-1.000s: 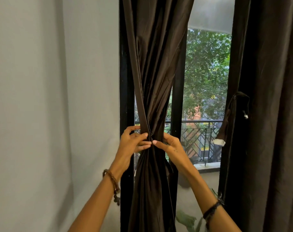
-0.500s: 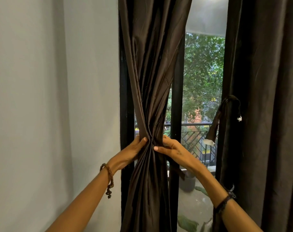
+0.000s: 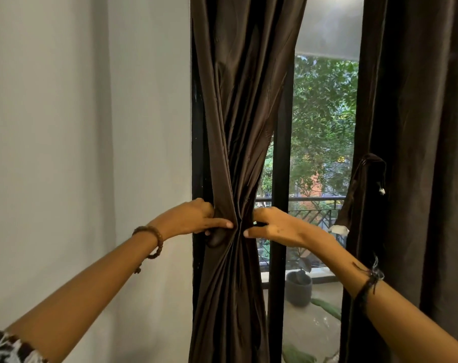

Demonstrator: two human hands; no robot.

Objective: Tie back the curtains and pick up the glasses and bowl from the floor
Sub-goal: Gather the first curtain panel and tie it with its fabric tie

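Hands meet at the pinched waist of the left curtain [image 3: 238,106], a dark brown panel that hangs against the black window frame [image 3: 281,158] beside the pale wall [image 3: 65,127]. The left hand [image 3: 194,218] comes in from the wall side, its forefinger stretched flat against the gathered cloth while the other fingers curl round a dark fold of fabric bunched just under the palm. The right hand [image 3: 272,225] reaches in from the window side, thumb and fingers closed round the same narrow point, so the curtain is squeezed between the two hands and fans out above and below them. A beaded bracelet [image 3: 152,241] sits on the left wrist, a dark thread band [image 3: 369,281] on the right. The right curtain [image 3: 419,153] hangs loose well apart, with a tieback [image 3: 359,189] dangling at its edge. Beyond the glass stand a railing [image 3: 311,205], a grey pot [image 3: 298,288] and trees [image 3: 325,113].
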